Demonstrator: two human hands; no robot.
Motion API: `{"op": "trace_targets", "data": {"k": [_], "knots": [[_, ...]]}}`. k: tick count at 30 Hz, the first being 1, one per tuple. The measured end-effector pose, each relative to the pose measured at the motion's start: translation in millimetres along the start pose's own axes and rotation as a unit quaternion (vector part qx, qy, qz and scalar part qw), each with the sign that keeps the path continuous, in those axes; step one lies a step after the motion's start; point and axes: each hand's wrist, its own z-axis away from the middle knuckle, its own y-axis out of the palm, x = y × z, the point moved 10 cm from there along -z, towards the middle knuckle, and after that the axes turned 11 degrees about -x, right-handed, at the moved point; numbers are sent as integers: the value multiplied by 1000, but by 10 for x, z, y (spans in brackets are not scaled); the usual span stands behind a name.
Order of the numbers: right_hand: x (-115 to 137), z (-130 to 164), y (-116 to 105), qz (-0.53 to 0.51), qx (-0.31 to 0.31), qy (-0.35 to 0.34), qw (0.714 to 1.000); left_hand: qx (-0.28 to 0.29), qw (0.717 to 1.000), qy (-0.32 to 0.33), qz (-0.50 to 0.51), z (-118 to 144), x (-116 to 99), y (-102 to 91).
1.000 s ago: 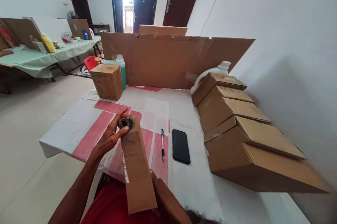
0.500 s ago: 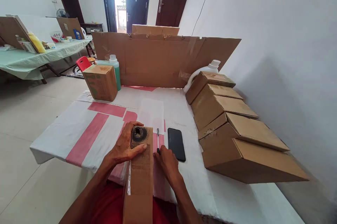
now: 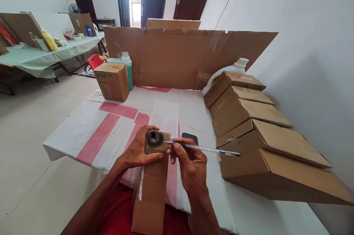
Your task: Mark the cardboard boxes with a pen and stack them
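R hand [image 3: 190,161] is clamped on a pen [image 3: 201,148], fingers pinching it near the tip end; pen lies almost level, barrel running out to the right, tip right at the edge of the dark round hole [image 3: 155,138] in the end of the long carton [image 3: 151,183]. L hand [image 3: 138,152] is wrapped round the top of that carton, thumb across its face just below the hole, holding it steady. Carton is propped w/ its far end over the near edge of the desk [image 3: 91,135] and its near end down by the person's lap; strip of clear tape along its left edge.

Step in hand, as I read it: pen brought to the hole, abt to poke or mark at it. Next move prob needs the L hand to keep the carton from twisting while the pen tip goes in straight – light push, cardboard round the hole looks worn.

Just beyond R hand: black phone [image 3: 190,137], mostly hidden behind the fingers. To the right, a row of stacked cartons [image 3: 249,124] leaning on each other. Further back: small box [image 3: 112,81] w/ green bottle [image 3: 127,69] beside it, white jug [image 3: 235,68], cardboard screen [image 3: 179,58] across the back.
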Motion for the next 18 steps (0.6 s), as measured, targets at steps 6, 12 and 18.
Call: {"op": "trace_targets", "data": {"k": [6, 12, 18], "knots": [[31, 112, 183, 92, 23, -56, 994, -14, 1000, 7, -8, 15, -76, -22], [107, -72, 31, 66, -19, -46, 997, -15, 1000, 9, -12, 24, -69, -40], [-299, -667, -207, 329, -8, -13, 944, -32, 999, -10, -6, 83, 10, -183]]}}
